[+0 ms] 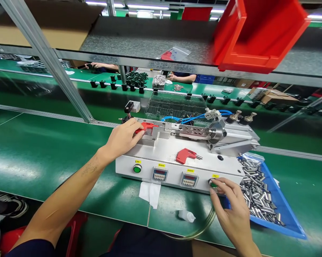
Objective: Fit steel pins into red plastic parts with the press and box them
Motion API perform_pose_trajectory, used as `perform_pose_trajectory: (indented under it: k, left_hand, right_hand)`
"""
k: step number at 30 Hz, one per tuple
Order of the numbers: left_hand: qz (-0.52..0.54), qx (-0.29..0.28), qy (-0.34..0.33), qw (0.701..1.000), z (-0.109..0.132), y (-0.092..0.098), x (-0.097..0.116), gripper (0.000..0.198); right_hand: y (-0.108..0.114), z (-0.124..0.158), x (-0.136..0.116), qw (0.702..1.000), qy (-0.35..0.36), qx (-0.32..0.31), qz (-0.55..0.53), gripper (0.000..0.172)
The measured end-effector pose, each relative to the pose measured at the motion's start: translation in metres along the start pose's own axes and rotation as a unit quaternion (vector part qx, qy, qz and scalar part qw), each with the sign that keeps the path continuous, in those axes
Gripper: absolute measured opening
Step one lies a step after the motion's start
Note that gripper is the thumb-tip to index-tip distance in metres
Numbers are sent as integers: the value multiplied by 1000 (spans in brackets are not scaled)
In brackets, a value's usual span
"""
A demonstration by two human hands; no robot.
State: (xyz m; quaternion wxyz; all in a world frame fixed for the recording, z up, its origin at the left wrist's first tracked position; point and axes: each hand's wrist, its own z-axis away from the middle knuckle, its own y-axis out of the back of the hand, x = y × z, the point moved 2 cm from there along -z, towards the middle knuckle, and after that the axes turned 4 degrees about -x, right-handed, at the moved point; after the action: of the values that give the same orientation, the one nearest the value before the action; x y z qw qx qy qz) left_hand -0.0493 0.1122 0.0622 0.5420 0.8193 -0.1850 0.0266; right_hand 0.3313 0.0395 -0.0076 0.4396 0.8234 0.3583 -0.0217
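My left hand is closed on a red pistol-shaped plastic part, which sits in a metal holder at the left of the bench machine. The part's tip points right, toward the machine's slide and round chuck. A second red pistol-shaped part, with a metal pin sticking out of it, lies on the machine's top plate. My right hand is at the right green push button, fingers apart and holding nothing; its fingertips partly cover the button. Another green button is on the front's left side.
A blue bin full of metal tubes stands right of the machine. A small white bottle and a hose lie in front. Overhead, a shelf carries a red bin. Co-workers' hands show across the bench.
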Motion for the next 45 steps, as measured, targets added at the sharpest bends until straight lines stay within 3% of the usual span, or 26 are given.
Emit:
perform_pose_trajectory:
  k: [37,42,45]
  left_hand:
    - [51,45,-19,998,5,-9,-7,21]
    - [58,67,-41,995,9,-8,-6,23]
    - [32,103,-69,992,25,-7,-1,24]
  right_hand:
    - [0,0,2,1000,11,-5,3,22]
    - [0,0,4,1000,25,5,14,20]
    - [1,-2,4,999,27,12,12,19]
